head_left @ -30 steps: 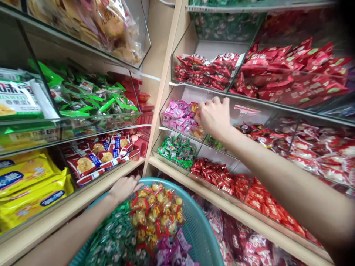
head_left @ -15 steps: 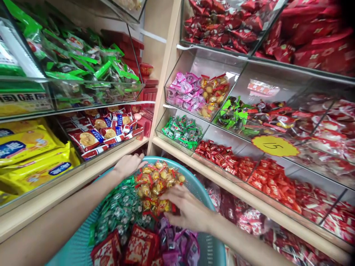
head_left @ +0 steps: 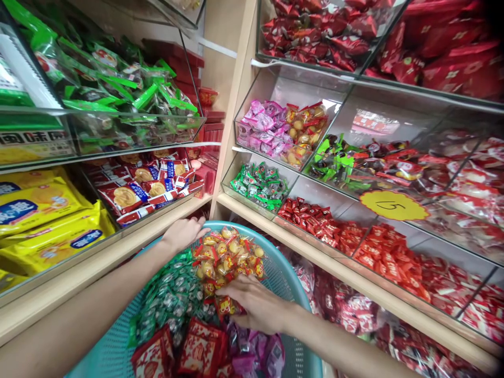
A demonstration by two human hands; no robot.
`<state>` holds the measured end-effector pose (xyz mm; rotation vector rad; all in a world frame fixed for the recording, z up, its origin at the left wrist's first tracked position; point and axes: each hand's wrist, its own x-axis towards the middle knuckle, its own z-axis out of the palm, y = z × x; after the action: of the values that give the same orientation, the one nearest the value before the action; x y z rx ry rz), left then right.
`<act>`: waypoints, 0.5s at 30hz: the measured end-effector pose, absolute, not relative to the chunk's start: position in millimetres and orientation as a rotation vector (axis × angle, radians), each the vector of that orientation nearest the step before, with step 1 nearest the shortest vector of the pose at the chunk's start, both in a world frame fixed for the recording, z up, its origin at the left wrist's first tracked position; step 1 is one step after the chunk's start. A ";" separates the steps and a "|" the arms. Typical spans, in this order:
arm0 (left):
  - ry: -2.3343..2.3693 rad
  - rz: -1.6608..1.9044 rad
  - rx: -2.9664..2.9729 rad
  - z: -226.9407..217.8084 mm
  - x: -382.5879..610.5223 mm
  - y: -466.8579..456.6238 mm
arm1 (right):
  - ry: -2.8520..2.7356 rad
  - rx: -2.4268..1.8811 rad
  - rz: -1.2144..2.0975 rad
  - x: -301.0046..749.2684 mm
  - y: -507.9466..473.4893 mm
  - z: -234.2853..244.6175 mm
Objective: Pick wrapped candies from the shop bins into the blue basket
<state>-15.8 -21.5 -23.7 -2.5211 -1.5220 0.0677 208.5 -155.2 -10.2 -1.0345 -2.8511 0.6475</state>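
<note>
A round turquoise plastic basket (head_left: pixel 296 273) with perforated walls stands below me, in the shelf corner. At its far rim my left hand (head_left: pixel 183 234) is closed over the edge, its thumb lying along the inside. My right hand (head_left: pixel 255 302) lies low over yellow-and-red wrapped candies (head_left: pixel 228 254), fingers stretched out and slightly bent, thumb apart. Its fingertips touch the nearest packets. Green wrapped candies (head_left: pixel 169 294) fill the left side. Nearer me are red patterned packets (head_left: pixel 200 344) and purple wrapped candies (head_left: pixel 258 349), partly under my right hand.
Clear-fronted shelf bins flank the basket. On the left are yellow packs (head_left: pixel 51 215), biscuit packets (head_left: pixel 145 189) and green-edged packets (head_left: pixel 118 79). Purple candies (head_left: pixel 263 123), green candies (head_left: pixel 258 184) and red candies (head_left: pixel 311 220) fill bins on the right, beside a yellow price tag (head_left: pixel 394 205).
My right hand has shifted slightly left and towards me over the candies, uncovering more yellow packets behind it. The left hand stays at the rim.
</note>
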 end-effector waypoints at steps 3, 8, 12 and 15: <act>-1.530 0.052 -2.522 -24.8 -15.7 -20.8 | -2.826 -1.046 0.659 209.2 -155.5 -11.3; -1.556 0.037 -2.523 -26.0 -16.2 -20.9 | -2.717 -1.068 0.760 212.1 -155.4 -14.8; -1.525 0.063 -2.517 -25.7 -16.6 -21.9 | -2.549 -1.121 0.702 224.2 -148.1 -1.9; -1.528 0.065 -2.522 -25.5 -16.3 -22.0 | -2.429 -1.187 0.537 242.4 -137.4 14.0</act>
<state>-16.3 -22.0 -25.5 -2.5222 -1.5279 0.0650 242.4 -137.4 14.0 -1.1866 -2.4292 0.5369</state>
